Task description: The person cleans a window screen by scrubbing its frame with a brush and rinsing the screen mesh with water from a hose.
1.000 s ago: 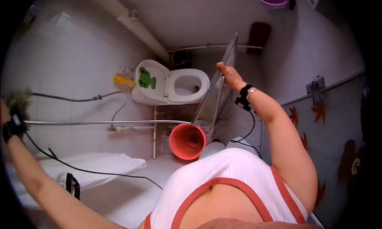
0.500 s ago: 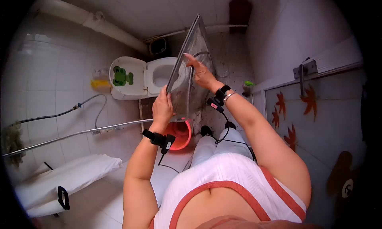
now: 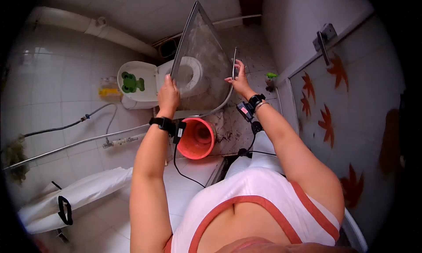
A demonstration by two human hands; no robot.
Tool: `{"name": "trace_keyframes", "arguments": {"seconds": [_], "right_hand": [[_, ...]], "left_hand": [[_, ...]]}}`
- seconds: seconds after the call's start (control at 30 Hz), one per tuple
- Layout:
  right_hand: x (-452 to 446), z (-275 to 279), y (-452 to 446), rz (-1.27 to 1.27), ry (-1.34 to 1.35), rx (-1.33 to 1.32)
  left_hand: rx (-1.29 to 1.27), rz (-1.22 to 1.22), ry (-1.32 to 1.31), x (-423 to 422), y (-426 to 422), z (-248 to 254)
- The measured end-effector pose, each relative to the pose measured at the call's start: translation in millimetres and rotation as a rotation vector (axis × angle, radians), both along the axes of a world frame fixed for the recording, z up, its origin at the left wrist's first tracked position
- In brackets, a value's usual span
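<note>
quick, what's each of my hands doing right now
Left hand: closed on the edge of the framed panel.
Right hand: holding the metal hose near its end, fingers partly spread.

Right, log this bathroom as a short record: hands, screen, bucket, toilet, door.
left hand: gripping framed mesh screen by its edge
right hand: holding metal hose near its end
screen state: tilted, partly in front of toilet
bucket: red, mouth up, near screen's lower edge
toilet lid: raised, green frog decoration
door: red maple-leaf decorations
</note>
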State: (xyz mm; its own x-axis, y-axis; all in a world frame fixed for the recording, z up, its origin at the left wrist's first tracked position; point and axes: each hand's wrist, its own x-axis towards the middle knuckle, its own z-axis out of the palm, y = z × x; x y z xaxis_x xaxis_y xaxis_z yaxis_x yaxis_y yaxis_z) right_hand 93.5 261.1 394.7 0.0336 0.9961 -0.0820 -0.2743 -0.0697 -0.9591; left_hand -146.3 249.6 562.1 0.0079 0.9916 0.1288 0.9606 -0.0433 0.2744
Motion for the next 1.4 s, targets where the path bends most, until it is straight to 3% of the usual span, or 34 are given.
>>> {"name": "trace_keyframes", "arguments": {"seconds": [0.07,0.13,0.47,0.73,0.77,0.87,0.93,1.1,1.4], "right_hand": [[-6.9,14.3,-22.2,-0.056,-0.011,-0.112],[-12.3,20.0,-36.1,-0.074,0.249,-0.194],[-64.7,62.8,-48.0,0.019,0.308,-0.183],[-72.2,134.5,-61.3,-0.032,0.335,-0.169],[-74.7,122.7,-55.7,-0.029,0.339,-0.17],[-75.0,106.4,-32.2,-0.099,-0.042,0.18],[-61.6,139.5,-30.5,-0.069,0.189,-0.069],[-57.1,139.9,-32.1,-0.018,0.163,-0.017],[-58.6,116.7,-19.1,-0.171,0.073,-0.077]], "left_hand": [[0.017,-0.022,-0.017,0.0,2.5,-3.4],[0.036,-0.044,-0.021,4.1,2.8,-4.4],[0.038,-0.048,-0.002,22.4,-6.0,2.7],[-0.014,-0.002,0.014,17.7,-6.2,5.0],[-0.007,0.002,0.009,18.2,-5.6,5.9],[-0.005,-0.013,0.018,10.3,0.1,-2.0],[-0.003,-0.007,0.004,12.6,-1.4,0.5],[0.043,-0.034,-0.031,11.7,-4.9,2.0],[0.048,-0.023,-0.006,12.5,-10.4,4.1]]}}
